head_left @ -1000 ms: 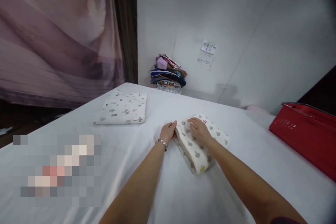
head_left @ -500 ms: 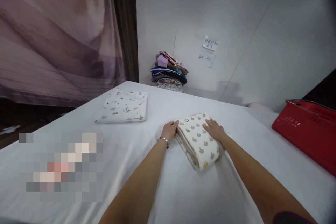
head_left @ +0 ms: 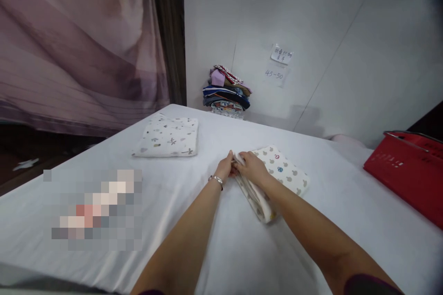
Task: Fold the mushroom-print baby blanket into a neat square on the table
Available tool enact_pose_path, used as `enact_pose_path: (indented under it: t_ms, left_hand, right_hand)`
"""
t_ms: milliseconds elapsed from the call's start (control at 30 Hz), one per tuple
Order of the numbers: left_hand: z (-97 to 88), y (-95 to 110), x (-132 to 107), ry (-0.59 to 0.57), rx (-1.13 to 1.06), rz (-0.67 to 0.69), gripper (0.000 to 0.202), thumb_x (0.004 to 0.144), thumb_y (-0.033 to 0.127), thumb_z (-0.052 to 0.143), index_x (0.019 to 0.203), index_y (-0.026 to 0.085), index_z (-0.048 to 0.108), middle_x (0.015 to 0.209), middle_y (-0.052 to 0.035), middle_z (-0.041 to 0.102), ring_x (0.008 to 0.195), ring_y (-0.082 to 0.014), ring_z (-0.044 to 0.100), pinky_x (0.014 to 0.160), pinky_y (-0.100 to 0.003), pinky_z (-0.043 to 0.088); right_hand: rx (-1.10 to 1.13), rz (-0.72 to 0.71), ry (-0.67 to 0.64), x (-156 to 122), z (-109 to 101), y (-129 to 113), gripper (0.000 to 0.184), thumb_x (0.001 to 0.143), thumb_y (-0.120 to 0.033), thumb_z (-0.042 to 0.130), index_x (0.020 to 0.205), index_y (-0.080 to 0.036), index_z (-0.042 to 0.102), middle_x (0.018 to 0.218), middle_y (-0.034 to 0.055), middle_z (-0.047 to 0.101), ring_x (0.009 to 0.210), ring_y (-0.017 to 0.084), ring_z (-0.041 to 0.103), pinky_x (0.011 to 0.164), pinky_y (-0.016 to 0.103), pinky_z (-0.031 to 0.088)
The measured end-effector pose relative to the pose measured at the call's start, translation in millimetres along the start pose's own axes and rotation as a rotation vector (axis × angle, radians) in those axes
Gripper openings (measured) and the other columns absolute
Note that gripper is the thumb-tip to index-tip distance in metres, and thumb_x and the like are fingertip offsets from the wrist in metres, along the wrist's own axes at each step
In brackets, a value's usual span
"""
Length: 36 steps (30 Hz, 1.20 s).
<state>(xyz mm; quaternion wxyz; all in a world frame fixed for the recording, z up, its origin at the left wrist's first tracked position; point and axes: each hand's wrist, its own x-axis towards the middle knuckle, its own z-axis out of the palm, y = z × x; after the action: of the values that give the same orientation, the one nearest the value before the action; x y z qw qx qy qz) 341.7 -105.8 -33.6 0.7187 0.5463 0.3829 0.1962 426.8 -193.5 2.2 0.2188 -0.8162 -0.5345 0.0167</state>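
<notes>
A folded white cloth with grey printed shapes [head_left: 284, 173] lies in the middle of a white-covered table [head_left: 221, 249]. My left hand [head_left: 226, 167], a bracelet on its wrist, pinches the cloth's near-left folded edge. My right hand [head_left: 252, 168] lies curled on the same corner, fingers closed on the cloth beside the left hand. A second folded white cloth with small prints [head_left: 168, 137] rests flat further left and back, apart from both hands.
A stack of folded coloured clothes [head_left: 226, 92] sits at the back against the white wall, under paper notes [head_left: 281, 54]. A red basket [head_left: 406, 170] stands at the right edge. A pinkish curtain [head_left: 76, 41] hangs on the left.
My right hand slid from the cloth's right side over to its left corner, meeting my left hand. The left hand stayed on the edge.
</notes>
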Motion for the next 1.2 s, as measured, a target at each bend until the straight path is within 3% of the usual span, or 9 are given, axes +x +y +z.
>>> enact_pose_path:
  t_ms: [133,267,367,500,767,900,1100,1200]
  left_hand:
    - [1.7,-1.8,0.8,-0.013,-0.015,-0.001,0.044,0.086,0.050,0.032,0.086,0.014,0.056,0.060,-0.0009,0.056,0.039,-0.0065,0.046,0.041,-0.019,0.040]
    - [5.1,-8.1,5.6,0.006,0.038,0.036,0.023,0.079,0.037,0.052,0.078,0.014,0.057,0.057,0.0021,0.054,0.040,-0.0067,0.048,0.041,-0.018,0.040]
    - [7.1,-11.0,6.9,0.030,0.072,0.080,0.015,0.074,0.029,0.057,0.078,0.015,0.059,0.053,0.0039,0.051,0.040,-0.0071,0.047,0.041,-0.019,0.039]
    - [9.4,-9.8,3.7,0.044,0.081,0.156,0.024,0.076,0.026,0.053,0.096,0.018,0.062,0.053,0.0049,0.051,0.040,-0.0078,0.047,0.041,-0.020,0.039]
    - [10.0,-18.9,13.1,0.023,0.107,0.219,0.040,0.075,0.016,0.045,0.112,0.016,0.060,0.046,0.0045,0.049,0.040,-0.0093,0.046,0.043,-0.021,0.038]
    - [9.6,-21.7,17.2,0.014,0.134,0.220,0.041,0.075,0.015,0.045,0.114,0.016,0.059,0.046,0.0043,0.050,0.040,-0.0092,0.046,0.045,-0.022,0.038]
    - [10.8,-16.0,9.9,0.036,0.172,0.206,0.046,0.074,0.026,0.054,0.119,0.016,0.053,0.053,0.0042,0.055,0.042,-0.0098,0.050,0.044,-0.022,0.039]
    - [9.3,-18.2,11.6,0.077,0.203,0.176,0.039,0.069,0.031,0.060,0.103,0.012,0.062,0.051,0.0025,0.056,0.043,-0.0110,0.051,0.046,-0.023,0.040]
  right_hand:
    - [0.117,0.007,0.037,7.7,4.1,17.3,0.026,0.077,-0.019,0.044,0.097,-0.019,0.061,0.093,0.0043,0.062,0.085,0.016,0.053,0.075,0.025,0.037]
    - [0.251,0.049,0.085,7.4,3.7,32.1,0.029,0.075,-0.020,0.041,0.096,-0.018,0.062,0.084,0.0016,0.063,0.075,0.015,0.054,0.070,0.024,0.039]
    - [0.274,0.067,0.101,6.8,4.7,33.6,0.033,0.074,-0.023,0.043,0.102,-0.018,0.060,0.082,0.0011,0.063,0.072,0.015,0.054,0.067,0.024,0.039]
    - [0.221,0.137,0.134,7.0,6.4,28.4,0.037,0.075,-0.025,0.044,0.111,-0.018,0.052,0.081,0.0020,0.063,0.070,0.015,0.055,0.065,0.025,0.038]
    - [-0.053,0.069,0.059,3.5,3.1,6.8,0.023,0.077,-0.032,0.048,0.096,-0.020,0.052,0.093,0.0051,0.061,0.081,0.019,0.054,0.064,0.025,0.034]
    - [-0.089,0.109,0.026,6.3,2.8,8.4,0.022,0.078,-0.037,0.049,0.091,-0.019,0.051,0.088,0.0049,0.060,0.076,0.018,0.053,0.059,0.024,0.031]
    - [0.008,0.158,0.058,12.4,-1.6,25.9,0.013,0.075,-0.023,0.043,0.080,-0.018,0.053,0.073,0.0017,0.058,0.067,0.014,0.048,0.058,0.023,0.029]
    - [0.024,0.159,0.078,12.9,-5.3,29.1,0.011,0.074,-0.023,0.043,0.076,-0.018,0.053,0.069,0.0008,0.056,0.063,0.013,0.046,0.057,0.022,0.028]
